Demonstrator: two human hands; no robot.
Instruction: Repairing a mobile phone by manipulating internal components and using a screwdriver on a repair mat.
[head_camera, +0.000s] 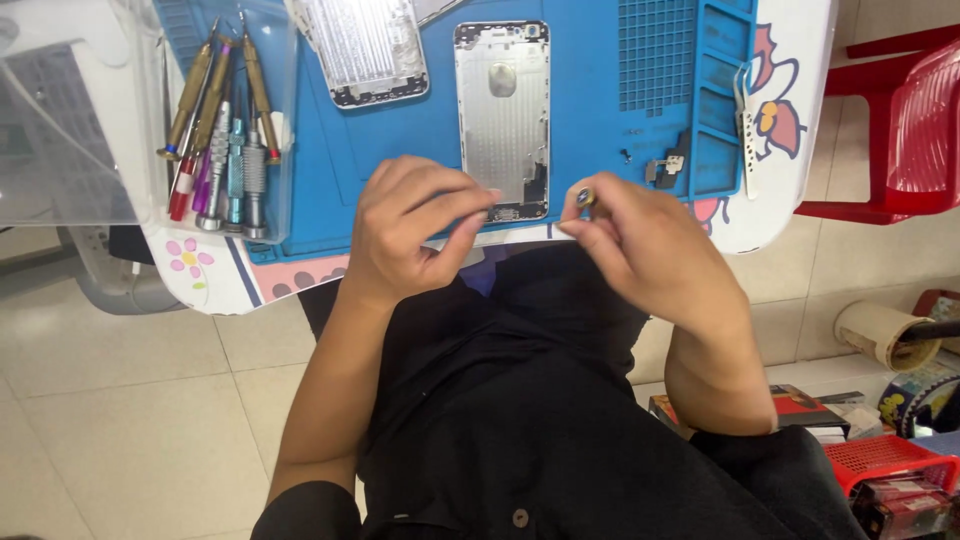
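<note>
Pale floor tiles spread under a small worktop with a flower-printed top, and a blue repair mat covers most of it. Someone in black sits close against its near edge, both hands raised over that edge. Their left hand is curled, thumb and forefinger drawn narrow together, the fingertips touching or all but touching the bottom end of a silver phone back housing that lies flat on the mat. That housing runs lengthwise straight away from the hands, its near short end right by the left fingertips, so the left hand is clearly the nearer one. Their right hand sits just beside it to the right, pinching a small tool with a brass-coloured tip that points up and toward the housing's lower right corner; I cannot tell what kind of tool it is. Farther out beyond the left hand lies a second silvery phone shell, and off to the left a clear tray holds a row of screwdrivers. Beyond the right hand, small dark parts rest on the mat, and a red plastic chair stands on the floor.
</note>
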